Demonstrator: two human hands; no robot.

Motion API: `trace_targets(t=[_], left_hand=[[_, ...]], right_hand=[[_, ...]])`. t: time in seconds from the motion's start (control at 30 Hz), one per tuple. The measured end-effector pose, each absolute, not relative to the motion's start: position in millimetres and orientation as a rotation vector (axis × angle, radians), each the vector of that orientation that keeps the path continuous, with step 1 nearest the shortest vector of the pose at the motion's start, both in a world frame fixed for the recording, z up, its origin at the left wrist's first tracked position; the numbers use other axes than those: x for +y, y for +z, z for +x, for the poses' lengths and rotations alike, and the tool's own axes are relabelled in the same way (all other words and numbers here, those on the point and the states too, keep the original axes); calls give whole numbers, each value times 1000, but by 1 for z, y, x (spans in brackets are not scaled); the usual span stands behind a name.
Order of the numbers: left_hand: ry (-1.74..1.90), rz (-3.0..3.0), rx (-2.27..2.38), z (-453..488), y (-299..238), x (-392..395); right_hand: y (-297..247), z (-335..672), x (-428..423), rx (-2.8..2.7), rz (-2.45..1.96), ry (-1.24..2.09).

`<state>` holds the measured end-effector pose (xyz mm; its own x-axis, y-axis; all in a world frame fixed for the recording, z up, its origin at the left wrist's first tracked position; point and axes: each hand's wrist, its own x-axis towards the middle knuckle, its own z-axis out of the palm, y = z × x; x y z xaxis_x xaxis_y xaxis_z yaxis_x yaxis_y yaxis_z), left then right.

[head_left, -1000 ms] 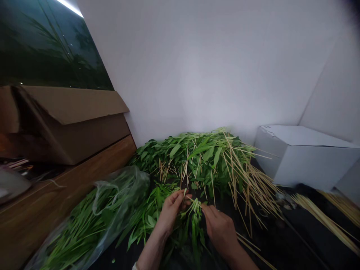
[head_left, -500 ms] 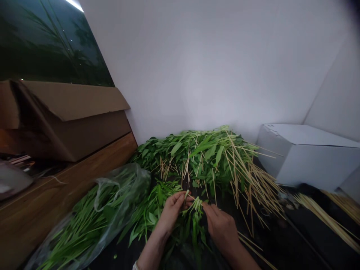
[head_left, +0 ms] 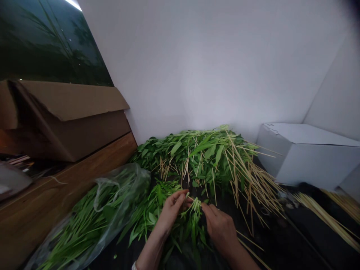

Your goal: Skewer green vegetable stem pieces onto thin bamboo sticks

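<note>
My left hand pinches the pale stem of a leafy green between thumb and fingers. Opposite it, my right hand is closed on the near end of a thin wooden skewer, mostly hidden by its fingers. Between the two hands a small bunch of leafy greens sits on the skewer, stems side by side at the top and leaves hanging down. Behind the hands lies a heap of skewered greens, with bare skewers sticking out to the right.
Loose greens lie left of my hands, beside a clear plastic bag full of greens. A cardboard box stands on a wooden ledge. On the right are a white box and more bare skewers.
The bunch on the skewer has shifted slightly left, nearer to my left fingers. Both hands stay in nearly the same place, still closed.
</note>
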<state>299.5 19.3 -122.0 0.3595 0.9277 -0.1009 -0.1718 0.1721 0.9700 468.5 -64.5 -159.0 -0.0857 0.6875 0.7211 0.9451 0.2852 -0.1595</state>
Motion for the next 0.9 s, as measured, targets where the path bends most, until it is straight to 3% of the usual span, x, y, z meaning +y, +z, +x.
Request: trace_targets(t=[0.9], left_hand=[[783, 1036, 961, 297, -118, 10]], right_hand=[[-156, 465, -67, -1863, -1348, -606]])
